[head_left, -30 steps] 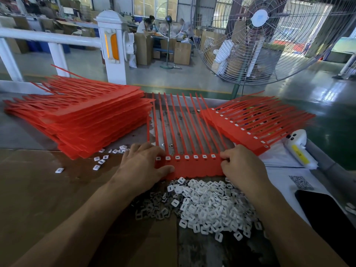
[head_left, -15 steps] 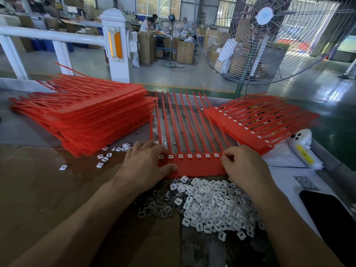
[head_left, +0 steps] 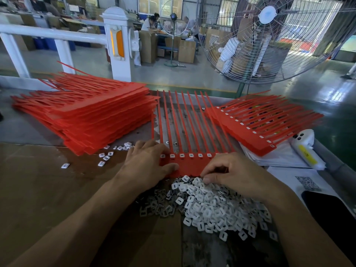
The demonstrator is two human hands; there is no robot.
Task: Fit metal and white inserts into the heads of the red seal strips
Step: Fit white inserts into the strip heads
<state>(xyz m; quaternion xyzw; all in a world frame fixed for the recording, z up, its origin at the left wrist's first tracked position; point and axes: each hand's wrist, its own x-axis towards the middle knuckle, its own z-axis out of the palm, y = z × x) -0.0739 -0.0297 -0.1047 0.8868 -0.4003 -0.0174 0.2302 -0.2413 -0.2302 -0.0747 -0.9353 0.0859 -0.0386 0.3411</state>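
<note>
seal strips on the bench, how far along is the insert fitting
Done: the stack on the right shows white inserts along its heads. In hand: the left hand presses flat on the centre strip sheet, whose visible heads already carry inserts, while the right hand reaches into the white insert pile. Left: probably the big left stack, with no inserts showing.

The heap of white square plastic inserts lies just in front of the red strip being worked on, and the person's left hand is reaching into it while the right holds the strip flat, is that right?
Not quite: the hands are swapped. In the head view the right hand reaches into the heap of white square plastic inserts, while the left hand rests on the red strip, holding it flat. The heap does lie just in front of that strip.
</note>
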